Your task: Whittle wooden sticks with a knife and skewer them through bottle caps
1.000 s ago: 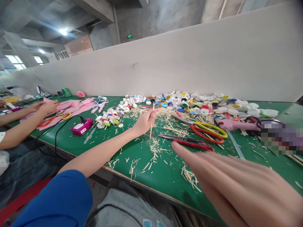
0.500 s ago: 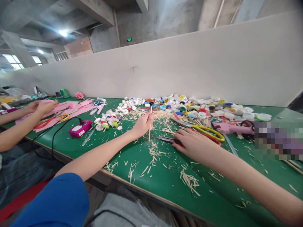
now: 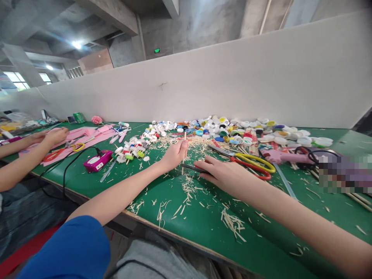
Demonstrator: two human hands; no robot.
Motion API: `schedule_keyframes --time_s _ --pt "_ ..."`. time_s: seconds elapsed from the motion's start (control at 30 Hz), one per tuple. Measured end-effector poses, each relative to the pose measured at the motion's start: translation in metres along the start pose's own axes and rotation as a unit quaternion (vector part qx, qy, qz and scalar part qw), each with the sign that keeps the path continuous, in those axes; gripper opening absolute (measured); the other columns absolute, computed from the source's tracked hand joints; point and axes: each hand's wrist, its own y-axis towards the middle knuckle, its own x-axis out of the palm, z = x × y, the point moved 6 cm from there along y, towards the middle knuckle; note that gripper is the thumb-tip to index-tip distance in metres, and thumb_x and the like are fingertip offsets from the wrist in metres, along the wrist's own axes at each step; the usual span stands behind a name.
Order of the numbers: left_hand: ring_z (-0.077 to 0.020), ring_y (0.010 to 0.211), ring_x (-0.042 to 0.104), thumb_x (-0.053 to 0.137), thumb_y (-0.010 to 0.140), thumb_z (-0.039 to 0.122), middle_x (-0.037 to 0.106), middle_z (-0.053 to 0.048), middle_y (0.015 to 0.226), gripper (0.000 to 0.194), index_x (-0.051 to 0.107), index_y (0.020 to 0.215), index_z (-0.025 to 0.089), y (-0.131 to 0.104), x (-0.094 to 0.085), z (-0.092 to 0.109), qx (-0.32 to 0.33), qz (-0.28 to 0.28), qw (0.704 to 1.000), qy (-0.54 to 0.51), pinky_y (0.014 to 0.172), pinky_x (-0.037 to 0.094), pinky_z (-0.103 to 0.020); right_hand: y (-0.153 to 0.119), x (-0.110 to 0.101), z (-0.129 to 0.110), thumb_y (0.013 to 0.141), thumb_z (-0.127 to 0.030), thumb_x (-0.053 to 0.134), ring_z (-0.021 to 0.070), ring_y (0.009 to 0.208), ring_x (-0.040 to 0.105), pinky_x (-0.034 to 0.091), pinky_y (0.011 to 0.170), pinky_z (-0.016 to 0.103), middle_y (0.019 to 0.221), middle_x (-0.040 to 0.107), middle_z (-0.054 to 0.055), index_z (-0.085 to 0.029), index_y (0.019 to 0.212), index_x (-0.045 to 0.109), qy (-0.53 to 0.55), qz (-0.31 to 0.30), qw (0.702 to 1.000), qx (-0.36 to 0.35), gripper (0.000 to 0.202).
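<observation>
Gripping: left hand (image 3: 175, 155) closed round stick (image 3: 185, 136); right hand (image 3: 222, 170) clenching knife (image 3: 194, 167).

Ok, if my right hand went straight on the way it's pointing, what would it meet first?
Probably the wooden stick in your left hand: the knife in your right hand ends about there, though whether they touch is unclear.

No wording, brand or number can be read at a cluttered green worktable (image 3: 171, 197): a sign (image 3: 157, 50) glows green on the concrete wall beyond the pale partition (image 3: 203, 85), its characters too small to make out, while marks on the magenta power block (image 3: 98, 160), the green can (image 3: 78, 117) and the red-and-white strips (image 3: 252, 140) among the bottle caps (image 3: 216, 126) are likewise illegible
</observation>
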Motion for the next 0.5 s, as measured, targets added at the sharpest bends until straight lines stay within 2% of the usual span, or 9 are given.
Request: schedule_keyframes --time_s 0.1,0.3,0.4,0.5 --pt "-0.0083 0.049 0.048 0.019 0.096 0.053 0.049 0.003 0.053 0.049 0.044 0.071 0.020 0.000 0.000 0.000 0.001 -0.005 1.000 0.001 0.056 0.041 -0.023 -0.003 0.004 0.001 0.096 -0.038 0.034 0.0168 0.064 0.061 0.033 0.045 0.027 0.099 0.066 0.005 -0.029 0.133 0.046 0.018 -0.007 1.000 0.012 0.040" --pt "-0.0081 0.050 0.047 0.019 0.095 0.053 0.049 0.002 0.055 0.050 0.044 0.069 0.020 -0.001 0.000 0.007 0.025 -0.018 0.999 -0.008 0.056 0.041 -0.023 -0.008 0.010 -0.011 0.095 -0.031 0.036 0.0194 0.074 0.065 0.041 0.054 0.028 0.090 0.070 0.004 -0.028 0.135 0.047 0.045 -0.040 0.998 0.001 0.041" --pt "-0.0081 0.050 0.047 0.019 0.096 0.052 0.049 0.003 0.054 0.049 0.044 0.070 0.020 -0.001 0.000 0.009 0.032 -0.025 0.999 -0.003 0.054 0.040 -0.023 -0.008 0.008 -0.011 0.096 -0.032 0.034 0.0193 0.077 0.065 0.040 0.053 0.028 0.095 0.070 0.005 -0.027 0.137 0.044 0.034 -0.029 0.999 0.007 0.042" --pt "-0.0079 0.050 0.048 0.018 0.096 0.050 0.050 0.003 0.054 0.048 0.044 0.071 0.019 0.000 0.000 0.008 0.030 -0.022 0.999 -0.001 0.055 0.040 -0.023 -0.009 0.004 -0.008 0.097 -0.036 0.030 0.0180 0.072 0.064 0.033 0.047 0.026 0.099 0.069 0.006 -0.028 0.139 0.041 -0.012 0.008 1.000 0.020 0.044"
